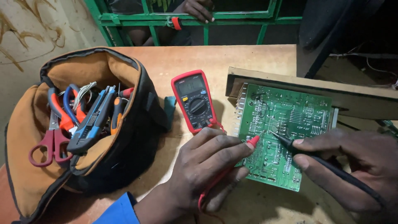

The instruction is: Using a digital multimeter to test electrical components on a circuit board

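Pinching a slim red test probe (252, 142) in closed left hand (203, 166) fingers, tip touching the flat green circuit board (286, 137). Gripping a black probe (286, 143) pen-style in the right hand (352, 166), tips meeting just beyond the fingertips (for steadiness, seemingly). Leaving the red handheld multimeter (195, 101) lying face-up beyond the left knuckles, readable.

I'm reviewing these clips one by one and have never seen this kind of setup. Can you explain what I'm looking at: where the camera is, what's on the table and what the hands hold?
There is one picture, taken by a camera on a person's head, looking down at their own two bare hands. The left hand holds a red test probe; the right hand holds a black test probe. Both tips touch a green circuit board lying on the wooden table. Behind the left hand lies a red multimeter. On the left stands an open tool bag holding scissors, pliers and a utility knife. At the top, another person's hand rests on a green metal frame.
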